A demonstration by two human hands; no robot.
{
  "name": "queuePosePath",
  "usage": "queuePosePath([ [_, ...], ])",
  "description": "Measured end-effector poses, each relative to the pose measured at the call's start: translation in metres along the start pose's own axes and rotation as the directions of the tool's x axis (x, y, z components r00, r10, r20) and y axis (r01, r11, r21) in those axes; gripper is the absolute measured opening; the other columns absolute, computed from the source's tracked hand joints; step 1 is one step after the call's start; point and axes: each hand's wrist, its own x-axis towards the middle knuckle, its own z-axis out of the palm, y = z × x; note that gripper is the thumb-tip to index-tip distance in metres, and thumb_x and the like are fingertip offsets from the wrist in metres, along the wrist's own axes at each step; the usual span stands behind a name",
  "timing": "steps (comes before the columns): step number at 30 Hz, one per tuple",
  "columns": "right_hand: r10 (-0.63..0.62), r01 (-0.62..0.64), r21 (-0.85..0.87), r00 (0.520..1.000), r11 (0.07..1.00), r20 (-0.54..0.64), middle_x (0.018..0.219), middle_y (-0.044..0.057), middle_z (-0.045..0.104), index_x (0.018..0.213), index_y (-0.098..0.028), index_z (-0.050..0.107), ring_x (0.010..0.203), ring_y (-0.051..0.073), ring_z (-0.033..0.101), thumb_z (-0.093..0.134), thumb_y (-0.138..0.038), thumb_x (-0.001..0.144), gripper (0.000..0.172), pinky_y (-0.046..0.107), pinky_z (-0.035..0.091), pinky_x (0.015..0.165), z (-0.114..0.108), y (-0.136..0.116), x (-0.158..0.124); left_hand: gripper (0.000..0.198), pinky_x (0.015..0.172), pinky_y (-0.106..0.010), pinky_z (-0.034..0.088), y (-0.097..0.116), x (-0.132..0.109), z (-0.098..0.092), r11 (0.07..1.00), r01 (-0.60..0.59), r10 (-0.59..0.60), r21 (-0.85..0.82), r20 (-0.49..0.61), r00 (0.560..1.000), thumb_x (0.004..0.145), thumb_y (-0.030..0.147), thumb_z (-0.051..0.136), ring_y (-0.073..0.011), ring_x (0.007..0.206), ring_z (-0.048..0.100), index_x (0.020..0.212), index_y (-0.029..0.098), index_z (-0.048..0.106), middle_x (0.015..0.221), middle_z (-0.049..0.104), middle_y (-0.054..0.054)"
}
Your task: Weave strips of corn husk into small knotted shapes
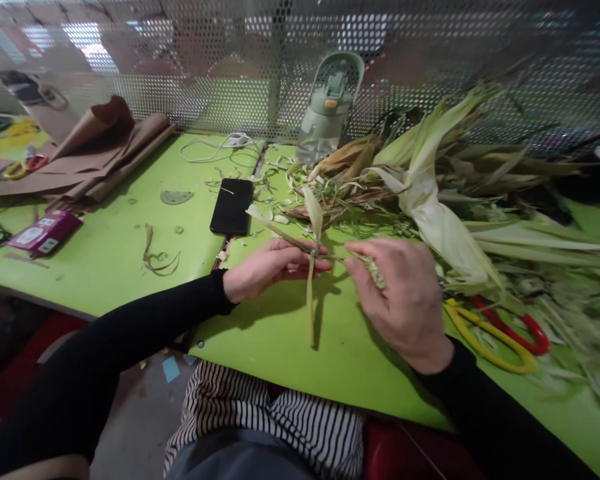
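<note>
My left hand (280, 261) pinches the middle of crossed corn husk strips (311, 293), just above the green table (275, 353). One strip hangs down toward the front, while others point up and to the left. On the right, my right hand (403, 293) is closed on a strip end that runs across from the crossing. Pale husk shows inside its curled fingers. Close to the right wrist lie scissors (490, 337) with one yellow and one red handle, partly under husk pieces.
Corn husks (430, 207) heap up at the right. A green water bottle (325, 117) stands by the perforated metal screen (220, 73). A black phone (231, 207), a protractor (176, 197), a white cable (215, 148), brown paper (95, 153) and a purple box (46, 232) lie leftward.
</note>
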Motion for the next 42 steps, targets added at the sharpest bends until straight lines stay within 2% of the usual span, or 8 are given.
queuePosePath([
  [7,0.021,-0.056,0.119,0.96,0.991,0.279,0.078,0.005,0.067,0.086,-0.021,0.06,0.074,0.021,0.06,0.04,-0.039,0.103,0.032,0.037,0.044,0.074,-0.002,0.007,0.006,0.01,0.076,-0.023,0.051,0.002,-0.002,0.001,0.985,-0.01,0.007,0.17,0.017,1.0,0.082,0.014,0.07,-0.0081,0.07,0.065,0.09,0.009,0.069,0.075,0.073,-0.003],
  [12,0.113,-0.232,0.278,0.916,0.932,0.386,0.095,0.009,0.071,0.103,-0.018,0.062,0.087,0.024,0.065,0.043,-0.046,0.101,0.033,0.037,0.049,0.074,-0.001,0.002,0.005,0.022,0.071,-0.022,0.049,0.005,-0.004,-0.001,0.951,-0.059,0.037,0.304,0.078,0.996,0.079,0.024,0.076,-0.0081,0.067,0.062,0.093,0.009,0.067,0.073,0.071,-0.002],
  [18,0.16,-0.293,0.361,0.921,0.885,0.355,0.092,0.008,0.068,0.089,-0.021,0.065,0.087,0.023,0.062,0.05,-0.057,0.096,0.04,0.037,0.05,0.074,0.003,0.004,0.005,0.023,0.069,-0.023,0.047,0.001,-0.007,-0.001,0.916,-0.086,0.03,0.393,0.146,0.989,0.084,0.03,0.072,-0.0089,0.067,0.06,0.095,0.009,0.069,0.076,0.069,-0.003],
  [24,0.397,-0.595,0.625,0.803,0.505,0.444,0.081,0.002,0.072,0.08,-0.023,0.07,0.077,0.018,0.065,0.064,-0.046,0.09,0.027,0.031,0.054,0.07,0.003,-0.002,0.005,0.027,0.071,-0.025,0.051,-0.009,-0.01,0.008,0.919,-0.089,0.025,0.383,0.169,0.985,0.085,0.037,0.071,-0.0106,0.068,0.062,0.091,0.01,0.067,0.075,0.069,-0.005],
  [28,0.459,-0.631,0.749,0.737,0.203,0.496,0.08,0.0,0.072,0.082,-0.024,0.074,0.076,0.016,0.066,0.073,-0.044,0.084,0.02,0.03,0.056,0.072,0.007,-0.008,-0.001,0.031,0.069,-0.024,0.05,-0.013,-0.012,0.012,0.935,-0.114,0.07,0.336,0.139,0.988,0.083,0.041,0.073,-0.0111,0.069,0.062,0.088,0.012,0.065,0.072,0.066,-0.003],
  [31,0.473,-0.613,0.783,0.724,0.107,0.502,0.078,-0.001,0.07,0.081,-0.024,0.074,0.073,0.014,0.064,0.075,-0.042,0.083,0.019,0.028,0.056,0.071,0.01,-0.008,-0.003,0.024,0.07,-0.025,0.049,-0.019,-0.01,0.012,0.944,-0.115,0.071,0.309,0.152,0.986,0.085,0.035,0.069,-0.0111,0.07,0.061,0.086,0.012,0.064,0.073,0.066,-0.004],
  [39,0.334,-0.714,0.645,0.699,0.273,0.633,0.08,0.0,0.069,0.092,-0.022,0.073,0.057,0.012,0.059,0.077,-0.044,0.08,0.025,0.026,0.052,0.051,0.007,-0.008,0.012,0.026,0.076,-0.029,0.05,-0.022,-0.01,0.018,0.903,-0.074,0.0,0.424,0.172,0.985,0.09,0.032,0.057,-0.0141,0.073,0.06,0.077,0.012,0.067,0.08,0.069,-0.007],
  [42,0.33,-0.691,0.691,0.717,0.215,0.614,0.073,-0.001,0.064,0.077,-0.022,0.07,0.056,0.011,0.056,0.075,-0.042,0.081,0.021,0.026,0.05,0.05,0.006,-0.01,0.014,0.029,0.087,-0.031,0.051,-0.022,-0.013,0.019,0.935,-0.03,-0.038,0.353,0.186,0.982,0.092,0.031,0.051,-0.0164,0.084,0.064,0.081,0.012,0.071,0.09,0.073,-0.01],
])
